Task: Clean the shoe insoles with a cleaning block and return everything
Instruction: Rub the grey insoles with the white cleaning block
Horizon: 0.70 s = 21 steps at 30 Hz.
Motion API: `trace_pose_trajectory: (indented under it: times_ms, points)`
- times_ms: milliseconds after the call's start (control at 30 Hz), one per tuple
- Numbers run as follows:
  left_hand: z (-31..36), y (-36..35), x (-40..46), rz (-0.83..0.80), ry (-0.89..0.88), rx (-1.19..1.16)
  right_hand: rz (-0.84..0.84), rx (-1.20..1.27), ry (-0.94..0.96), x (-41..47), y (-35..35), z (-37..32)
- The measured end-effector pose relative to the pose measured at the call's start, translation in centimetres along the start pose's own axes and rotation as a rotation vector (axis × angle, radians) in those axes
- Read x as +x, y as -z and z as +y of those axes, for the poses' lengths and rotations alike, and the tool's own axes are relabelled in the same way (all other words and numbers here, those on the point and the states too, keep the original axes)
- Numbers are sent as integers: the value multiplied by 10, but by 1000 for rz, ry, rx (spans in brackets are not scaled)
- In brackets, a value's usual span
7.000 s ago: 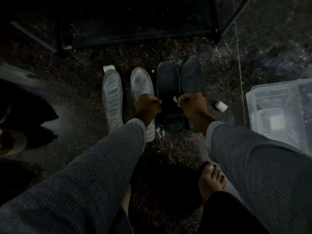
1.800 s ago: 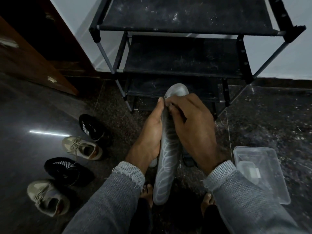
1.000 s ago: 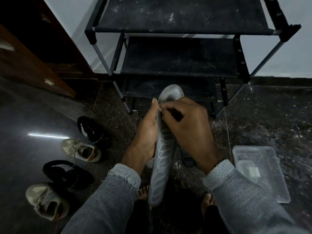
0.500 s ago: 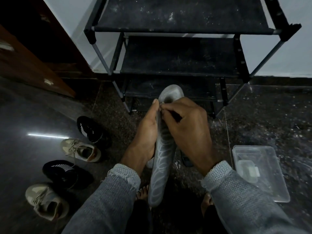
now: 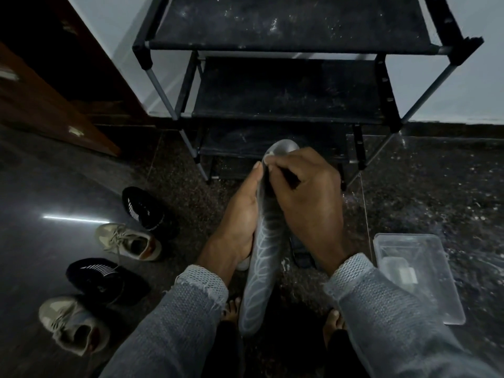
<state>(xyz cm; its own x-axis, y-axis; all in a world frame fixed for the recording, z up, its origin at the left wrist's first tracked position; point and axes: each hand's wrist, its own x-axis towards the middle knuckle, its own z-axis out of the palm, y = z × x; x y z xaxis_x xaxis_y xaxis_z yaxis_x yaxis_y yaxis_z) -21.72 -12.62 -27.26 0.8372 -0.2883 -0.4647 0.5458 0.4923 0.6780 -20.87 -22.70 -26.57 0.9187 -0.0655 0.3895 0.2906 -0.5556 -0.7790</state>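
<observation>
Dim room — dark speckled floor (image 5: 436, 192), black three-tier rack (image 5: 289, 88) against a pale wall (image 5: 485, 85), brown wooden door (image 5: 41, 99) left.

Single head view, close, steeply downward, facing the shoe rack (image 5: 286, 85).
</observation>
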Motion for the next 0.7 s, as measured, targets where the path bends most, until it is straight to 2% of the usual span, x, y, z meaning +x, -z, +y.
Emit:
trace_pose_trajectory:
  times_ms: [233, 467, 700]
  points:
    - [-2, -3, 1, 18, -11, -12, 102, -80, -62, 12, 14, 21]
    - [2, -4, -1, 26, -27, -6, -20, -16, 37, 5, 5, 6]
    - [4, -5, -1, 29, -32, -37, 55, -63, -47, 13, 14, 22]
